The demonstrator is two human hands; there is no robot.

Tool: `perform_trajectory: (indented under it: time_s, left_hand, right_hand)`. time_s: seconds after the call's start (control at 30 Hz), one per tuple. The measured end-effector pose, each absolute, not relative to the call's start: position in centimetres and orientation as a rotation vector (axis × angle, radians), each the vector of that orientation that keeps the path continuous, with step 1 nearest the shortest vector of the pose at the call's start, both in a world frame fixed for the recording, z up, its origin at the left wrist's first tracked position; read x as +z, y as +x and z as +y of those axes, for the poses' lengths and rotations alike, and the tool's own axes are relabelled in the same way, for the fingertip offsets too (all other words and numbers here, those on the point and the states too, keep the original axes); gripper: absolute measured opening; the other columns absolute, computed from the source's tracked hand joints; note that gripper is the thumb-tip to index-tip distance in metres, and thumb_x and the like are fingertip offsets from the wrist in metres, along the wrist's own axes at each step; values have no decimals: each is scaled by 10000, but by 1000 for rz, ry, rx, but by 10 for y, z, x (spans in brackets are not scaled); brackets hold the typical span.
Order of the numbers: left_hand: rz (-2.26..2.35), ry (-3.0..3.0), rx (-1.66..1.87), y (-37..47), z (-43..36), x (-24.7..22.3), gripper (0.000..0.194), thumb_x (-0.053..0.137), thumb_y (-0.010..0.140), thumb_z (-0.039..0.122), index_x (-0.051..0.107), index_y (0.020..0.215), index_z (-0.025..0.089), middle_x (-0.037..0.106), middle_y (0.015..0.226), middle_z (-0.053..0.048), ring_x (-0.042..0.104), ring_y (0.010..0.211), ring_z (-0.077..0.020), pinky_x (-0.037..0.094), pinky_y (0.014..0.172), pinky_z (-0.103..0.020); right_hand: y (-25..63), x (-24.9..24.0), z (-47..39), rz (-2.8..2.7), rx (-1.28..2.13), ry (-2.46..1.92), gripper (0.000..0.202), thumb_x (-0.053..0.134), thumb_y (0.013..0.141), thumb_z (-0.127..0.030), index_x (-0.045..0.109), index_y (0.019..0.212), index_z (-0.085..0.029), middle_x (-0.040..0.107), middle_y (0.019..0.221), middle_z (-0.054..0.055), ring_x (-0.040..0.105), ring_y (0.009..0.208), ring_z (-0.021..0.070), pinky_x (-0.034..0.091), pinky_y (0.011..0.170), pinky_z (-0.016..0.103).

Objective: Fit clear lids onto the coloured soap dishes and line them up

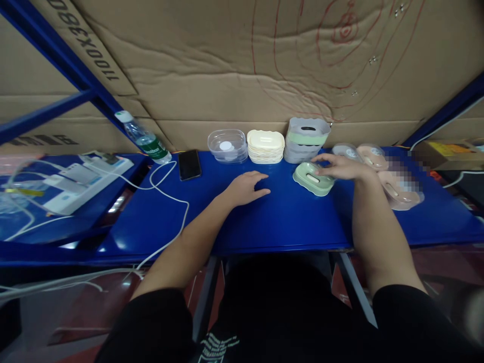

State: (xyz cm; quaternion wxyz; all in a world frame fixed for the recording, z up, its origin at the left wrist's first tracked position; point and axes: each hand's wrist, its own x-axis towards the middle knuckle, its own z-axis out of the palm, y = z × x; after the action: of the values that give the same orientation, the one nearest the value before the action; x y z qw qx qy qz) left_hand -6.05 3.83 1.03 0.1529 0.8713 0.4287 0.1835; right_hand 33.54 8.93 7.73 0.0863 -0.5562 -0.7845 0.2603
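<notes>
My right hand [340,167] has its thumb and fingers on the far right edge of a pale green soap box [313,180] with a scalloped rim, low over the blue table. My left hand [247,189] hovers over the table to its left, fingers apart and nothing in them. Behind the hands stand a stack of clear lids [227,146], a stack of cream scalloped trays [265,147] and a stack of grey and green scalloped boxes [307,140]. Beyond my right wrist lie pinkish soap boxes [397,194] and a greyish one [346,151], partly covered by my hand.
A phone [189,165] and a water bottle [145,138] are at the back left. White cables [185,217] run across the blue table [280,227] toward a power strip [91,184]. A cardboard wall [196,65] closes off the back, between blue metal posts.
</notes>
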Motion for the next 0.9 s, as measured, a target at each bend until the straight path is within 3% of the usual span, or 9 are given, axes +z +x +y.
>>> perform_trajectory:
  time_s: [0.23, 0.37, 0.6, 0.9]
  left_hand:
    - [1244, 2523, 505, -61, 40, 9, 560, 704, 1066, 551, 692, 1524, 230, 754, 1517, -141, 695, 1434, -336, 523, 1250, -504]
    - [1249, 2542, 482, -60, 39, 9, 569, 694, 1074, 552, 687, 1535, 218, 756, 1513, -143, 700, 1422, -339, 527, 1243, -505]
    - [1285, 2560, 400, -58, 36, 14, 605, 684, 1092, 539, 665, 1576, 177, 746, 1527, -157, 696, 1423, -343, 521, 1250, -498]
    - [1291, 2565, 416, -58, 37, 12, 582, 692, 1086, 540, 680, 1558, 198, 770, 1480, -137, 709, 1385, -329, 536, 1223, -483]
  right_hand:
    - [322, 80, 81, -2307, 568, -1795, 1068, 886, 718, -663, 598, 1638, -202, 626, 1547, 225, 692, 1316, 455, 598, 1148, 626]
    - [309, 86, 69, -2337, 570, -1769, 1116, 913, 680, -653, 566, 1674, -283, 571, 1586, 188, 698, 1312, 473, 610, 1136, 619]
    - [305, 80, 70, -2464, 500, -1726, 1166, 938, 633, -651, 572, 1676, -280, 586, 1569, 182, 656, 1405, 495, 555, 1210, 638]
    - [301, 83, 70, -2505, 468, -1827, 1081, 910, 709, -654, 597, 1660, -245, 672, 1532, 189, 701, 1366, 464, 580, 1160, 596]
